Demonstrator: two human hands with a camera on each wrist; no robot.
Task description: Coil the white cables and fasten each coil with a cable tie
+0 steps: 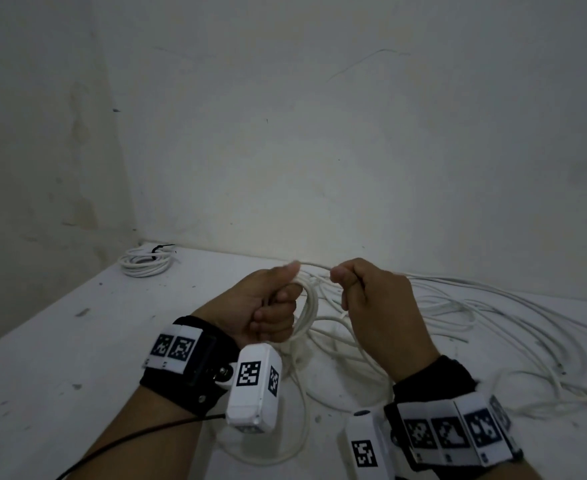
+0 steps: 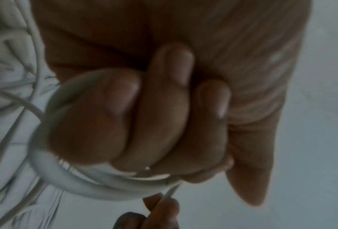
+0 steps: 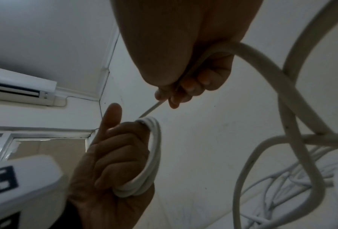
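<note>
One tied coil (image 1: 145, 260) sits far left on table (image 1: 60, 341); loose white cables (image 1: 475, 306) tangle w/ my loops. Left hand (image 1: 267, 308) clenches smooth round coil (image 1: 307, 306), right hand (image 1: 375, 299) pinches cable strand (image 3: 152, 110).

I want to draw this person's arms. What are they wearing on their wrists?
Each wrist wears a black strap. The left wrist band and right wrist band carry white tiles printed with black-and-white square codes. A white boxy camera with the same codes hangs under the left wrist, with a thin black wire trailing back. No sleeves show.

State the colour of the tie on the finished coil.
Black, on the finished coil; head view shows it best.
</note>
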